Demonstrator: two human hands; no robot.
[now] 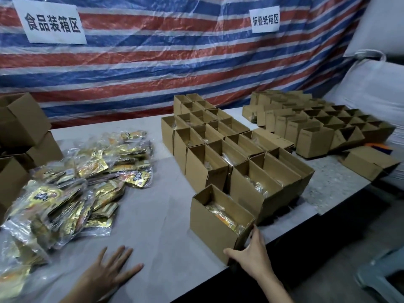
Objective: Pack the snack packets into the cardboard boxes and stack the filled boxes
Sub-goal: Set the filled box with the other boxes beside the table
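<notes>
An open cardboard box stands near the table's front edge with gold snack packets inside it. My right hand grips its near right corner, thumb along the bottom edge and fingers up the side. Spread flat with straight fingers, my left hand lies on the grey table left of that box, holding nothing. A heap of gold snack packets in clear wrap covers the table's left part. Behind the near box stand rows of open boxes, several with packets in them.
A second group of open boxes stands at the far right, with one box lying on its side. Larger cardboard boxes are stacked at the left edge. A striped tarp hangs behind. A plastic stool stands right of the table.
</notes>
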